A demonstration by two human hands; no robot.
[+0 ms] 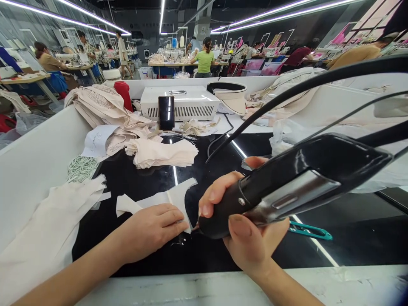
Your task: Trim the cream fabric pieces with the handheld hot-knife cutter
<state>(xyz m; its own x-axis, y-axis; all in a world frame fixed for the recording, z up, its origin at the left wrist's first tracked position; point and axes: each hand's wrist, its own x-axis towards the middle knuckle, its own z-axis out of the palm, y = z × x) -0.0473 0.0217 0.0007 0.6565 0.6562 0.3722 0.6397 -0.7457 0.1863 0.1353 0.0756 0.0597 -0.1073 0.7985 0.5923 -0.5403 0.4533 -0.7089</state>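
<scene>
My right hand [251, 242] is wrapped round a black corded hand tool [287, 178] with a long metal lever along its side. The tool tilts down to the left, its narrow tip near the edge of a cream fabric piece [177, 193]. My left hand [153, 227] lies flat over that piece with its fingers together, pressing it on the glossy black tabletop [140, 255]. What lies under the fingers is hidden. Behind the piece rests a stack of cream fabric strips [165, 153]. A slim teal tool [310, 230] lies just beyond my right wrist.
More cut fabric [47, 225] and a coil of pale green cord [82, 168] lie left. At the back are a white vented box [181, 102], a phone [166, 112] and a visor [229, 97]. A thick black cable [306, 80] arches overhead. People sew farther off.
</scene>
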